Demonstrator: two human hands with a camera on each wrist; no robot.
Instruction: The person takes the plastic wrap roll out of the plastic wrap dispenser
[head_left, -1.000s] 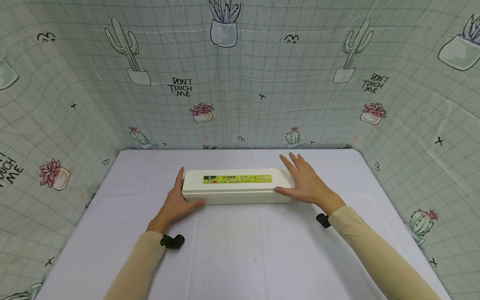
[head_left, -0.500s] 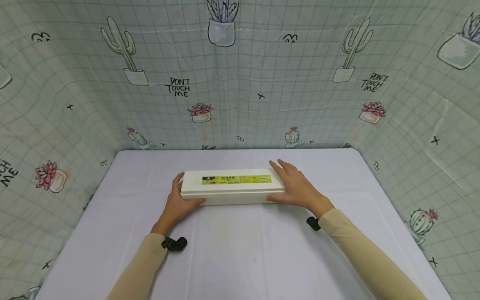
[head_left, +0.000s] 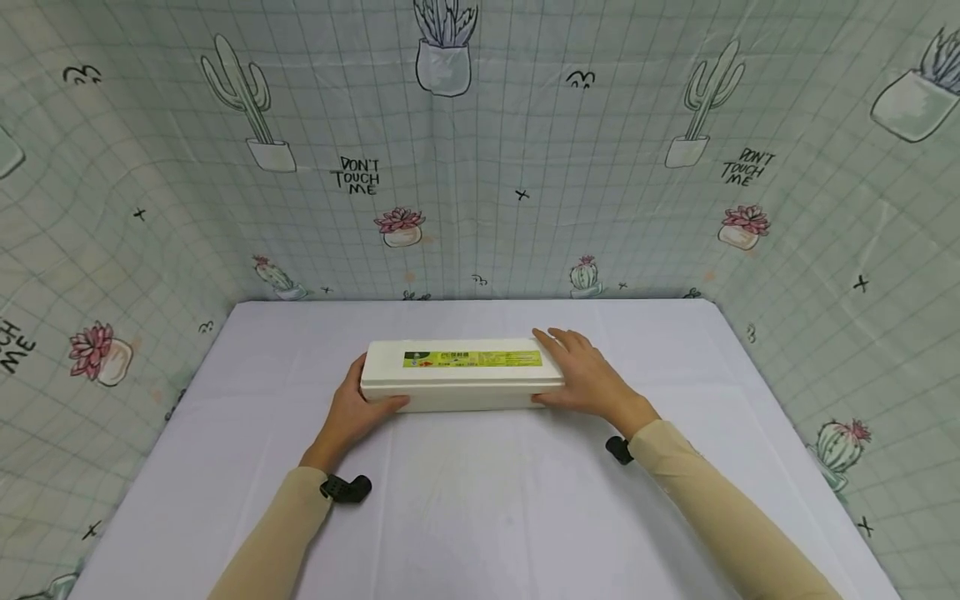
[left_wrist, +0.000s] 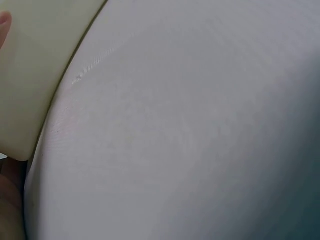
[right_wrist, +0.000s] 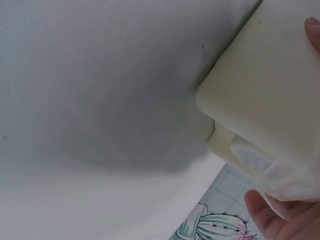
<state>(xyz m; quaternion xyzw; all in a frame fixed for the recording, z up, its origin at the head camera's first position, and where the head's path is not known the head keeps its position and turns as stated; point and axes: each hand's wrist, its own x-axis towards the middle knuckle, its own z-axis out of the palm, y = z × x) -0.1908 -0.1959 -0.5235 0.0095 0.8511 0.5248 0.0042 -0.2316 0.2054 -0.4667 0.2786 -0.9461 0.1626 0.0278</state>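
A long white cling film box [head_left: 461, 400] lies across the table, a yellow-green label [head_left: 472, 359] along its top. My left hand [head_left: 352, 415] grips the left end, thumb on the front face and fingers round the end. At the opposite end my right hand [head_left: 588, 379] holds the box, its thumb low on the front and its fingers over the top and far side. The right wrist view shows something clear and shiny [right_wrist: 252, 156] inside the box's recessed end. In the left wrist view only a bit of the thumb [left_wrist: 4, 25] shows against the front face.
White cloth [head_left: 457, 492] covers the table under both forearms. Behind and on both sides hangs a grid-patterned curtain [head_left: 480, 167] printed with cacti. A black wrist camera [head_left: 347, 489] sits on the left wrist, another [head_left: 618, 450] on the right.
My right hand has moved left and closed in on the right end of the box. The left hand's fingers have tightened round its end. The box has barely shifted.
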